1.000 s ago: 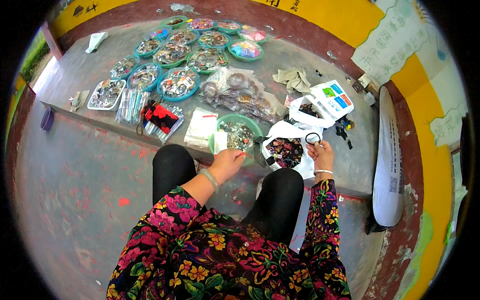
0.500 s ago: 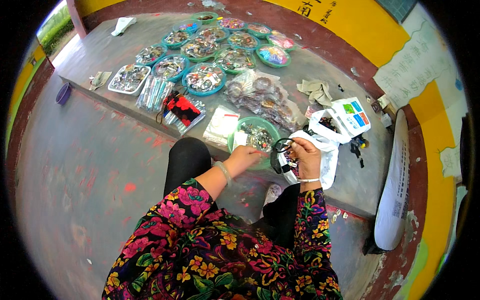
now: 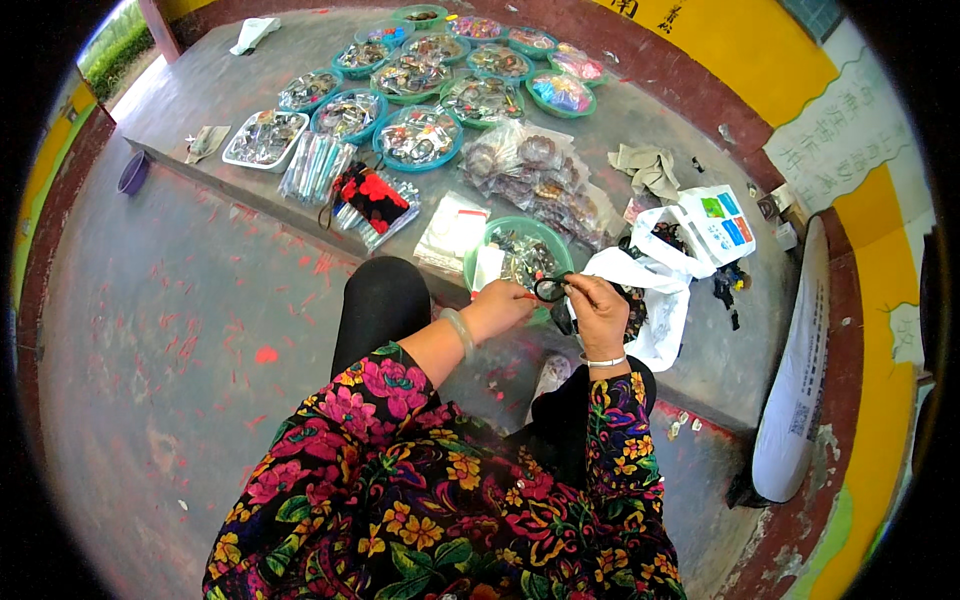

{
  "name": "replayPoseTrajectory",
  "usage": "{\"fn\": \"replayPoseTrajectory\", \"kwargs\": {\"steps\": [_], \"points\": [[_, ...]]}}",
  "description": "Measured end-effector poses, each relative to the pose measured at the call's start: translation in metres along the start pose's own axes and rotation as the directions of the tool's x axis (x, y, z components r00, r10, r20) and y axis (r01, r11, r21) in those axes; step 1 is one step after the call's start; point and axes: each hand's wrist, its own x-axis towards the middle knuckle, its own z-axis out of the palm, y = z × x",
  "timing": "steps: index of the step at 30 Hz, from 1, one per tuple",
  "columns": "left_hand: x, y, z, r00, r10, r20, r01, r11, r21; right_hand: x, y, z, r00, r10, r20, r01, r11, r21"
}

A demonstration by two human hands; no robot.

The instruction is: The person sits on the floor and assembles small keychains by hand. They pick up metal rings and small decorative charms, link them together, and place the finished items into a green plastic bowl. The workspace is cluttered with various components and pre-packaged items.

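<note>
My right hand (image 3: 600,315) pinches a black elastic hair loop (image 3: 539,289) between thumb and fingers, with a dark piece (image 3: 563,318) hanging beneath it. Just left of the loop, my left hand (image 3: 498,312) is closed on a small red item (image 3: 528,295), mostly hidden by the fingers. Both hands are close together in front of a green basket (image 3: 520,221) of small mixed items. Beside my right hand lies a white plastic bag (image 3: 660,335) with dark pieces showing in its mouth.
Several round baskets (image 3: 418,136) of small goods crowd the raised grey ledge, with a white tray (image 3: 264,139) at their left. Clear packets (image 3: 545,180) lie behind the green basket. A red-and-black pouch (image 3: 372,197) rests on pens. A long white board (image 3: 790,400) leans at right.
My hands have come closer together, with the right hand and black loop drawn lower and nearer the red item. The whole view has shifted slightly.
</note>
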Motion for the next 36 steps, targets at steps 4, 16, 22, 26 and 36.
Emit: {"fn": "replayPoseTrajectory", "kwargs": {"steps": [4, 16, 22, 26, 36], "points": [[0.002, -0.005, -0.002, 0.999, -0.013, 0.037, 0.017, 0.994, -0.111, 0.000, -0.008, 0.003, 0.970, -0.242, 0.013, 0.241, 0.959, -0.149], [0.009, -0.011, -0.005, 0.996, 0.086, 0.040, -0.091, 0.980, 0.177, -0.001, 0.000, 0.000, 0.985, -0.161, 0.065, 0.170, 0.971, -0.169], [0.000, 0.003, -0.003, 0.988, 0.151, 0.021, -0.150, 0.944, 0.295, -0.006, 0.009, 0.000, 0.966, -0.183, 0.184, 0.213, 0.964, -0.159], [0.000, -0.002, -0.002, 0.967, 0.251, 0.042, -0.246, 0.879, 0.409, -0.005, 0.003, 0.003, 0.948, -0.192, 0.253, 0.244, 0.949, -0.197], [0.007, -0.015, 0.001, 0.987, -0.031, 0.155, 0.044, 0.995, -0.086, -0.003, -0.005, 0.003, 0.919, -0.266, 0.289, 0.346, 0.898, -0.273]]}}
